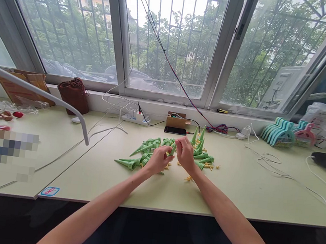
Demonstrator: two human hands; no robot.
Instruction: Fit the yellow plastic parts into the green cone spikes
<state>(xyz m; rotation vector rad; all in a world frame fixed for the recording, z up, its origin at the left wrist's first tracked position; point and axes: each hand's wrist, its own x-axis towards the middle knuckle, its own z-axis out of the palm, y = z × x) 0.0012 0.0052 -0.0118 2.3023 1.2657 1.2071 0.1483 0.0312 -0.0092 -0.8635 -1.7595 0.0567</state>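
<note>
My left hand [158, 159] is closed around a green plastic spike [173, 150], held above the table. Right beside it, my right hand [185, 152] has its fingers pinched together near the spike's upper end; what they hold, if anything, is too small to make out. Several more green spikes with ribbed caps [129, 164] lie in a loose pile left of and behind my hands. To the right, a few spikes stand with their points up [202, 133], and others lie flat [207, 159]. Small yellow plastic pieces [188, 178] are scattered around my right wrist.
Behind the pile are a black phone [175, 131], a small cardboard box [176, 120] and a power strip [135, 119]. Teal hangers [278, 132] stand at the back right. A white cable [282, 173] crosses the right side. A grey curved rod [76, 114] hangs at left.
</note>
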